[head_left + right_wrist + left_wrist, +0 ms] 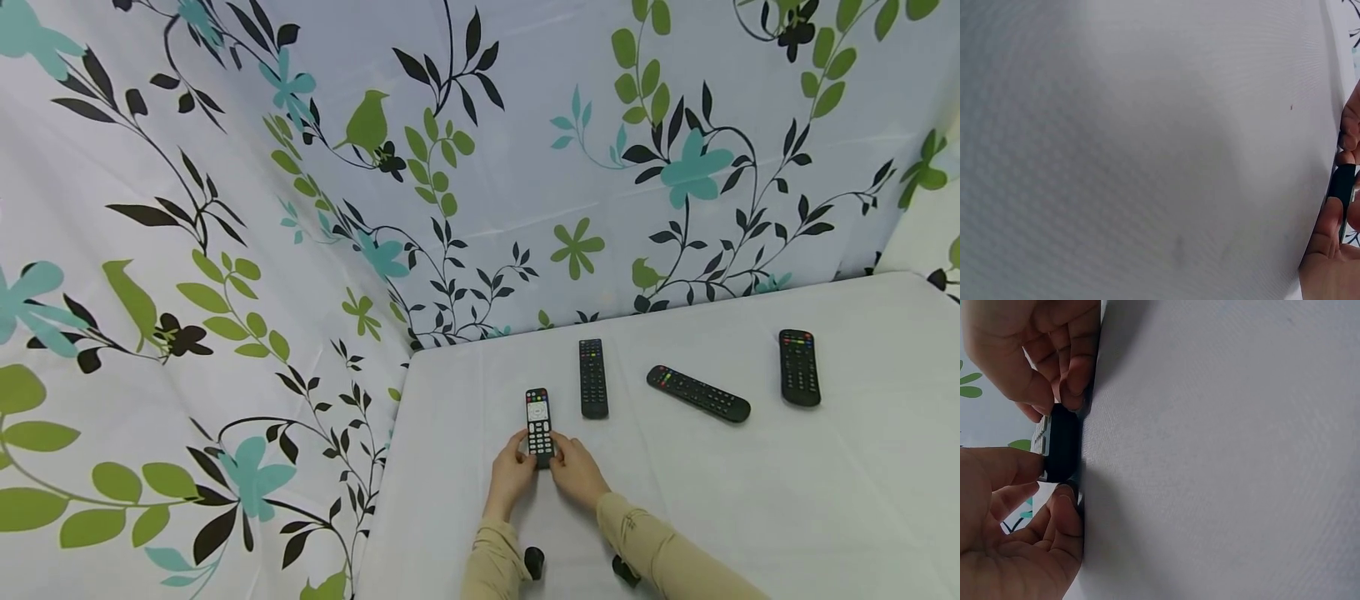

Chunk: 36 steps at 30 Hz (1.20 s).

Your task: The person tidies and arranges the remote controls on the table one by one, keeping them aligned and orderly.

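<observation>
A slim black remote control (539, 433) with white and coloured buttons points away from me, low over the white table. My left hand (512, 473) pinches the left side of its near end, thumb at the upper edge. On the opposite side, my right hand (579, 473) pinches the same end. The left wrist view shows the remote's dark end face (1063, 442) between both hands, very close to the cloth; whether it touches, I cannot tell. At the right edge of the right wrist view, the remote (1342, 181) is partly hidden by fingers.
On the white table (712, 500) lie several other black remotes: one upright in view (592, 379), one slanted (698, 393), one farther right (799, 367). A patterned curtain (495, 167) hangs behind and to the left. Dark wrist pieces (533, 563) sit by the sleeves.
</observation>
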Available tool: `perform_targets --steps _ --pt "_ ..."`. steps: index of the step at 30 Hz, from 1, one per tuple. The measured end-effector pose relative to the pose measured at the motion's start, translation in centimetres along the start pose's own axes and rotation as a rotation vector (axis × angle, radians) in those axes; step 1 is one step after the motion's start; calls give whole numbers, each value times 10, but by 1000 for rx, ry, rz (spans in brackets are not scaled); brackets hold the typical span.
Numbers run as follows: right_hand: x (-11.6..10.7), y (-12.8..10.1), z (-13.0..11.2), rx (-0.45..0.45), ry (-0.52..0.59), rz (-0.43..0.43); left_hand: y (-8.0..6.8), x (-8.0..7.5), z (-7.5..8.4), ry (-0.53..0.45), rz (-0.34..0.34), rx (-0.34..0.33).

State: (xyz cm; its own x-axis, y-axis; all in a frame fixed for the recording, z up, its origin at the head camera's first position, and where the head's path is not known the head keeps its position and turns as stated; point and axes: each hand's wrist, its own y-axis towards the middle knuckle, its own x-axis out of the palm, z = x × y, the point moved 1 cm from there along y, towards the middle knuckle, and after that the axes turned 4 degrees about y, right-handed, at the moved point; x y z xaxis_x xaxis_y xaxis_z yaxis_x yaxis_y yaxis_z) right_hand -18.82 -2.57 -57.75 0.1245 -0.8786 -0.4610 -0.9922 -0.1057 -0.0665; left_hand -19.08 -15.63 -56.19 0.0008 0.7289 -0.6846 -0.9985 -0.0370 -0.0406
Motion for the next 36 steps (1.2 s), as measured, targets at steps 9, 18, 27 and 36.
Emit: perform_targets --steps 9,18,27,36 --pt "-1 -4 -3 -11 20 14 -1 4 0 12 17 -19" --pt "-4 -5 -3 -14 36 21 0 6 0 -7 10 -58" --pt "-9 -11 -1 -39 48 50 -3 3 -1 -32 27 -73" --pt "-21 -18 -3 -57 44 77 -7 0 8 -5 239 59"
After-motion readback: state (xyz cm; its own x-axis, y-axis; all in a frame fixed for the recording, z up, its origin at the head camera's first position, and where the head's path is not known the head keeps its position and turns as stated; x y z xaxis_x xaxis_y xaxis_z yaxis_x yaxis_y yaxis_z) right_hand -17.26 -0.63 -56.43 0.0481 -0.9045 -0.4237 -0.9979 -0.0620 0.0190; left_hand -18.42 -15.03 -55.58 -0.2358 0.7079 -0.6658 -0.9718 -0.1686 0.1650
